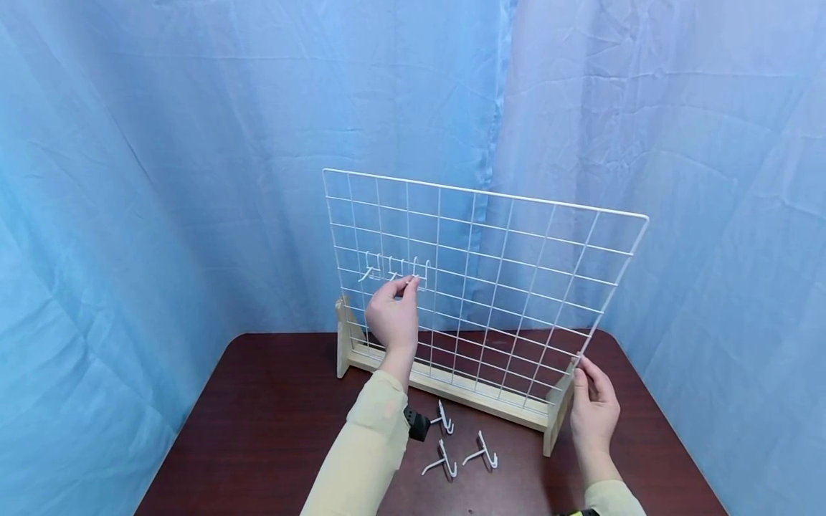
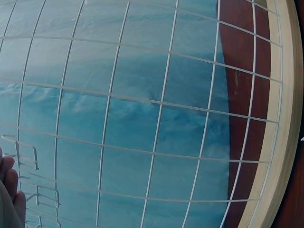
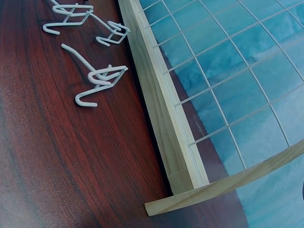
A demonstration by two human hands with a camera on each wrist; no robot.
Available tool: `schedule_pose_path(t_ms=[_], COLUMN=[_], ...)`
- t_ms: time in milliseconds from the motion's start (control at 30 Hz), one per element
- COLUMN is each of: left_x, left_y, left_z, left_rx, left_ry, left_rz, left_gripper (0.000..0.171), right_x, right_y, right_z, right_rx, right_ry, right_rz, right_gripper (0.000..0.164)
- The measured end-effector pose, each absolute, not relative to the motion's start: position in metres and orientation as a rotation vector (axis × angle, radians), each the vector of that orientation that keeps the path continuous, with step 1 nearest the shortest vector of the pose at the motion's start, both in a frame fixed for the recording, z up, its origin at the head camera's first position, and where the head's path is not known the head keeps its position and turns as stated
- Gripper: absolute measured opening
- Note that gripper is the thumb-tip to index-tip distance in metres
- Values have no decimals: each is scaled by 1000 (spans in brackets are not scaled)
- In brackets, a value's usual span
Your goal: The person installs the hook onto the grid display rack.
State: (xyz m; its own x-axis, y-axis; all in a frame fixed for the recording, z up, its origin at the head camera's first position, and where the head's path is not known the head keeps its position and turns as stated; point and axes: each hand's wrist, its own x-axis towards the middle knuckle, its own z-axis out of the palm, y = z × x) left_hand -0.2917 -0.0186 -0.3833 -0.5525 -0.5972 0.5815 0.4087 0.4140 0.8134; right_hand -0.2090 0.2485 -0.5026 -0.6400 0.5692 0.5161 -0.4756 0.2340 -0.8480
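My left hand (image 1: 395,315) pinches a white wire hook (image 1: 421,266) between thumb and fingertips, against the white wire grid panel (image 1: 490,192). The hook's bent ends lie at a horizontal wire on the grid's left half. Two more hooks hang just left of it, one of them a hook (image 1: 368,266) with its prong sticking out. In the left wrist view, fingers (image 2: 10,178) show at the left edge beside the hooks. At the grid's lower right, my right hand (image 1: 595,412) holds the panel's edge wire near the top of the wooden end piece (image 1: 560,410).
The grid stands in a pale wooden base (image 1: 452,390) on a dark red-brown table (image 1: 277,416). Three loose white hooks lie in front of the base, among them a hook (image 3: 97,80) nearest the right end. Blue curtains (image 1: 226,179) surround the table.
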Motion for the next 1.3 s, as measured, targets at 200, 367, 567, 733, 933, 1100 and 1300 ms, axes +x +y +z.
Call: schedule_pose_path(t_ms=[200, 367, 567, 733, 933, 1100, 1300], left_x=[-292, -292, -292, -291, -291, -291, -287], left_y=[-18, -17, -17, -16, -14, -14, -17], left_z=[-383, -391, -400, -403, -407, -419, -439], left_rx=[170, 160, 152, 143, 137, 150, 162], left_ry=[-1756, -1780, -1775, -1756, -1746, -1773, -1809], left_rz=[-1280, -1305, -1341, -1403, -1492, -1536, -1523], left_gripper=[9, 8, 11, 14, 18, 18, 15], right_x=[-210, -210, -210, -209, -211, -212, -212], right_y=[250, 250, 249, 249, 249, 250, 249], right_z=[-504, -505, -505, -504, -504, -505, -506], right_rx=[-76, -79, -82, -79, -72, -75, -79], right_ry=[-1657, -1653, -1658, -1661, -1644, -1636, -1636], right_rz=[1541, 1546, 1556, 1544, 1544, 1546, 1551], right_gripper=[27, 27, 27, 27, 27, 27, 27])
